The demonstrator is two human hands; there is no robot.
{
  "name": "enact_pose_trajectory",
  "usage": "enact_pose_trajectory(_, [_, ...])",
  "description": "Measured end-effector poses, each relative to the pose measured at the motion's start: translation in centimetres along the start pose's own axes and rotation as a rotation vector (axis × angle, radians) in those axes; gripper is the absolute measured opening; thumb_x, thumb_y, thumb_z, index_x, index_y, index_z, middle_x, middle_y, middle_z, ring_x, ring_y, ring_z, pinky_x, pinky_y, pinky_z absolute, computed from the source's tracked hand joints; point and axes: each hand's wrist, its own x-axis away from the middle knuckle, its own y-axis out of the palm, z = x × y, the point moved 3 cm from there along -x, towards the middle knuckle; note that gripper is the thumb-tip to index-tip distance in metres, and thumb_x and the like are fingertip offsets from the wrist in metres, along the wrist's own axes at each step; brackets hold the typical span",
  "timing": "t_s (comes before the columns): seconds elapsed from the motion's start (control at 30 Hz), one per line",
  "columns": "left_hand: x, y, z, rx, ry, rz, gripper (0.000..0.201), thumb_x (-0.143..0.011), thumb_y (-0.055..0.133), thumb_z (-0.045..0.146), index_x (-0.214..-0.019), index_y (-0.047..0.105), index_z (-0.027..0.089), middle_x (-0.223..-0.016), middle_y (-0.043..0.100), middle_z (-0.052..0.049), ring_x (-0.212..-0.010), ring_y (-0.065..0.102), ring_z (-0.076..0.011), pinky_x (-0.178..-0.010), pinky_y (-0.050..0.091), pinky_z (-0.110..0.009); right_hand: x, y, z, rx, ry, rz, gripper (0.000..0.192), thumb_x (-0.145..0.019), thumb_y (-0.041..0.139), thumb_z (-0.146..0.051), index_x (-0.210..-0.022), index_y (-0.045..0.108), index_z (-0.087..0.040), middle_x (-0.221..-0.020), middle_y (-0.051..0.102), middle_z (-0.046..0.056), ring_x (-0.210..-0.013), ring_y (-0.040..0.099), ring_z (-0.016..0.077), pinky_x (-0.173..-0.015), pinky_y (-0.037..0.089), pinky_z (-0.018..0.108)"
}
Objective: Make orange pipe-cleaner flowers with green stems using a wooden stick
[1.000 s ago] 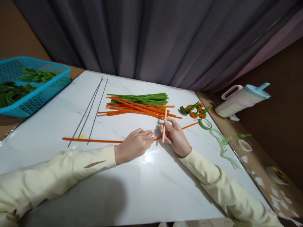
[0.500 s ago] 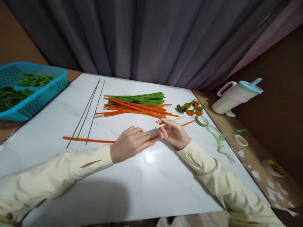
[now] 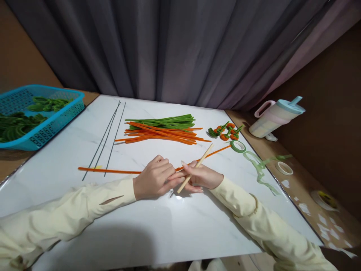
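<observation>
The long strand (image 3: 109, 171) is orange, the stick (image 3: 196, 168) pale tan. The piled stems (image 3: 166, 135) are orange and green; 3 wires (image 3: 118, 128), dark grey-green. The counter (image 3: 135, 233) is white with faint grey marbling, the basket (image 3: 60, 113) turquoise, the curtain (image 3: 149, 49) grey-purple.

A dark grey curtain (image 3: 158, 49) hangs in deep vertical folds behind the far edge of the desk (image 3: 225, 229), which has a glossy white top with faint grey marbling. Beyond the desk's far right corner, the drape turns pinkish mauve (image 3: 306, 52). A brown wall (image 3: 21, 56) stands past the far left corner; a darker brown panel (image 3: 327, 124) rises beyond the right edge. Brown surfacing (image 3: 296, 184) borders both sides. Light glares off the top near the middle, while a broad soft shadow (image 3: 132, 241) lies toward the near edge.
</observation>
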Motion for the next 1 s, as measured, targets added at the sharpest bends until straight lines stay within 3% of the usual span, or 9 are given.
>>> enact_pose_trajectory(0.1, [-0.1, -0.2, 0.1, -0.003, 0.025, 0.01, 0.034, -0.095, 0.034, 0.022, -0.064, 0.047, 0.017, -0.053, 0.046, 0.0, -0.054, 0.038, -0.0146, -0.058, 0.032, -0.031, 0.0, 0.1, 0.1, 0.023, 0.003, -0.011, 0.058, -0.088, 0.042, -0.056, -0.062, 0.06, -0.008, -0.036, 0.042, -0.006, -0.027, 0.029, 0.0039, -0.03, 0.021, 0.019])
enact_pose_trajectory(0.3, [0.0, -0.1, 0.3, 0.039, 0.058, -0.031, 0.033, -0.093, 0.029, 0.016, -0.065, 0.047, 0.017, -0.053, 0.046, -0.001, -0.054, 0.038, -0.0154, -0.059, 0.033, -0.032, 0.0, 0.0, 0.3, 0.115, 0.029, -0.004, 0.057, -0.086, 0.042, -0.061, -0.072, 0.061, -0.009, -0.041, 0.045, -0.005, -0.028, 0.029, 0.0044, -0.03, 0.021, 0.019])
enact_pose_trajectory(0.4, [0.0, -0.1, 0.1, 0.1, 0.002, 0.006, 0.034, -0.093, 0.025, 0.014, -0.066, 0.045, 0.018, -0.054, 0.046, -0.001, -0.054, 0.038, -0.0151, -0.06, 0.034, -0.032, 0.1, 0.1, 0.2, 0.247, 0.006, 0.061, 0.06, -0.088, 0.036, -0.06, -0.06, 0.055, -0.012, -0.042, 0.044, -0.004, -0.031, 0.031, 0.0044, -0.032, 0.022, 0.019])
enact_pose_trajectory(0.5, [0.1, -0.1, -0.3, 0.179, -0.073, 0.042, 0.03, -0.094, 0.027, 0.016, -0.069, 0.043, 0.018, -0.056, 0.047, 0.0, -0.055, 0.04, -0.014, -0.061, 0.034, -0.032, 0.3, 0.2, -0.2, 0.476, -0.115, 0.18, 0.06, -0.09, 0.034, -0.059, -0.054, 0.051, -0.013, -0.045, 0.044, -0.003, -0.038, 0.033, 0.005, -0.038, 0.027, 0.019])
enact_pose_trajectory(0.7, [0.0, -0.2, -0.5, 0.325, -0.173, 0.036, 0.031, -0.096, 0.031, 0.02, -0.065, 0.036, 0.019, -0.056, 0.039, 0.004, -0.054, 0.038, -0.0118, -0.063, 0.035, -0.03, 0.6, 1.0, -0.6, 0.842, -0.412, 0.244, 0.057, -0.092, 0.031, -0.055, -0.073, 0.065, -0.013, -0.056, 0.05, 0.0, -0.052, 0.045, 0.0087, -0.053, 0.038, 0.022])
enact_pose_trajectory(0.83, [-0.1, -0.4, -0.7, 0.395, -0.338, 0.035, 0.034, -0.097, 0.025, 0.018, -0.068, 0.043, 0.018, -0.058, 0.044, 0.002, -0.058, 0.043, -0.0123, -0.064, 0.038, -0.028, 1.1, 0.6, -1.4, 0.746, -0.397, 0.462, 0.059, -0.094, 0.027, -0.052, -0.079, 0.068, -0.013, -0.054, 0.052, 0.0, -0.046, 0.044, 0.0084, -0.048, 0.038, 0.023])
enact_pose_trajectory(0.93, [0.1, -0.3, -1.5, 0.325, -0.471, 0.028, 0.028, -0.096, 0.03, 0.019, -0.081, 0.053, 0.017, -0.065, 0.052, 0.001, -0.065, 0.049, -0.0135, -0.068, 0.04, -0.029, 1.7, -0.9, -2.6, 0.588, -0.414, 0.715, 0.039, -0.089, 0.048, -0.046, -0.08, 0.067, -0.013, -0.053, 0.054, -0.001, -0.043, 0.043, 0.0082, -0.045, 0.037, 0.023])
enact_pose_trajectory(1.0, [0.2, 0.0, -1.9, 0.222, -0.462, -0.026, 0.017, -0.093, 0.04, 0.023, -0.088, 0.055, 0.016, -0.076, 0.057, -0.003, -0.073, 0.052, -0.0161, -0.072, 0.041, -0.031, 1.7, -2.0, -3.0, 0.505, -0.424, 0.77, 0.027, -0.081, 0.061, -0.04, -0.084, 0.064, -0.014, -0.057, 0.058, -0.001, -0.041, 0.043, 0.0077, -0.042, 0.036, 0.023])
